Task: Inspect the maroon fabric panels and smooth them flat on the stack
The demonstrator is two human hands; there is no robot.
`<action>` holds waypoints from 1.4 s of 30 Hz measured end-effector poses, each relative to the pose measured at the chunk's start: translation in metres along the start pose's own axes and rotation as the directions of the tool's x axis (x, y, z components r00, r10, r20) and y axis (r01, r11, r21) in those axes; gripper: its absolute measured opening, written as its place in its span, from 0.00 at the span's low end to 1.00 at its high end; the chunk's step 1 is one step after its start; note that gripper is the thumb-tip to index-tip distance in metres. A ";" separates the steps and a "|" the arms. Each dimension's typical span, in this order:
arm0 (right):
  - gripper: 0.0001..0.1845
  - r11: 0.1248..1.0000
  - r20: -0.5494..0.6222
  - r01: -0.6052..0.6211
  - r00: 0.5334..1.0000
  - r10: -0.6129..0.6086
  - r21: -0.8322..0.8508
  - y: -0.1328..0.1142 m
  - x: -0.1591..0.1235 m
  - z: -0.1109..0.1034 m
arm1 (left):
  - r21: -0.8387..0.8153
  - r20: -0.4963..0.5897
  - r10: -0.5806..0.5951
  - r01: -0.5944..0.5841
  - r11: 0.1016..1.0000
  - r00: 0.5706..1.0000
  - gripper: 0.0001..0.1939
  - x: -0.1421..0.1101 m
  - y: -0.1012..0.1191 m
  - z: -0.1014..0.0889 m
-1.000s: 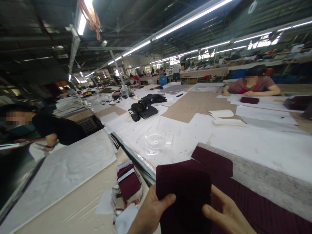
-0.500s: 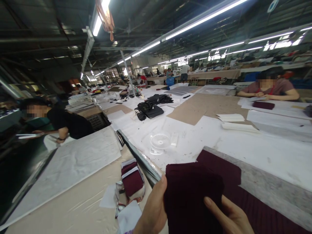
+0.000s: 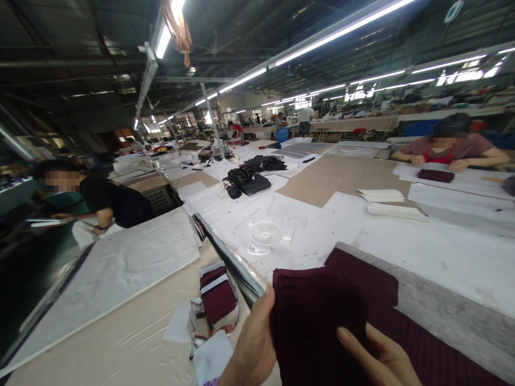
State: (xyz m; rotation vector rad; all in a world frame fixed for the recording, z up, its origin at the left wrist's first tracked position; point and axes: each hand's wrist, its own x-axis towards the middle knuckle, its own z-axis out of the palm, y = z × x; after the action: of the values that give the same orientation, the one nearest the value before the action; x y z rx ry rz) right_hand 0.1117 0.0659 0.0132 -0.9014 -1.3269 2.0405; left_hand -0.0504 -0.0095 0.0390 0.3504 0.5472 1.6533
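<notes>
A stack of dark maroon fabric pieces (image 3: 317, 321) is held up between my two hands at the bottom of the view. My left hand (image 3: 253, 338) grips its left edge, thumb along the side and fingers hidden behind. On the right side, my right hand (image 3: 376, 351) holds the stack with its thumb on the front face; the other fingers are partly hidden by the cloth. Behind the stack, more maroon fabric (image 3: 362, 276) lies flat on the table beside a grey strip (image 3: 450, 305).
Left of my hands sits a bundle of maroon and white folded pieces (image 3: 219, 300). A small white fan (image 3: 265, 233) lies on the white table (image 3: 330, 236), with black garments (image 3: 253, 177) beyond. One person sits at left (image 3: 112, 198), another at right (image 3: 454, 145).
The top of the fabric stack has shifted slightly, with layered edges showing more at its upper left. The person at right has moved their hands and arms a little. My hands hold nearly the same place.
</notes>
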 end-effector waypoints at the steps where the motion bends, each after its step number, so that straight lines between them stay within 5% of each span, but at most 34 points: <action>1: 0.19 1.000 0.010 -0.002 1.000 0.002 0.013 0.001 0.001 0.000 | 0.004 -0.003 -0.001 0.001 1.000 1.000 0.23 0.000 0.000 0.000; 10: 0.22 0.999 0.010 -0.013 1.000 0.013 0.029 0.002 0.001 0.001 | 0.078 0.011 0.010 -0.011 0.997 1.000 0.24 -0.002 -0.003 -0.002; 15: 0.23 0.999 -0.076 0.022 0.997 -0.019 0.033 0.001 0.000 0.007 | 0.282 0.037 0.135 -0.140 0.949 0.990 0.24 -0.006 -0.008 -0.004; 26: 0.22 0.993 -0.068 0.080 0.994 -0.086 -0.086 0.008 0.002 -0.001 | 0.503 -0.110 0.124 -0.052 0.863 0.986 0.22 -0.005 -0.020 -0.009; 33: 0.13 0.984 -0.183 0.146 0.969 -0.164 -0.106 0.009 0.006 -0.001 | 0.550 -0.166 0.150 -0.035 0.834 0.975 0.23 -0.002 -0.025 -0.015; 35: 0.19 0.980 -0.235 0.194 0.952 -0.198 -0.042 0.011 0.010 -0.003 | 0.552 -0.169 0.133 -0.018 0.833 0.977 0.24 0.000 -0.026 -0.017; 38: 0.27 0.983 -0.182 0.149 0.975 -0.129 0.104 0.016 0.012 -0.009 | 0.566 -0.163 0.126 -0.012 0.824 0.978 0.25 0.004 -0.031 -0.019; 42: 0.14 0.983 -0.072 0.014 0.997 -0.001 0.181 0.021 0.012 -0.021 | 0.572 -0.199 0.095 0.037 0.819 0.975 0.27 0.011 -0.044 -0.019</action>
State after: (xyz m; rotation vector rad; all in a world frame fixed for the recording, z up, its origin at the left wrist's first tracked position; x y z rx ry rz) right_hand 0.1187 0.0785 -0.0151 -0.8769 -1.0850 2.0640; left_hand -0.0252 0.0028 -0.0020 0.6221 1.2263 1.5357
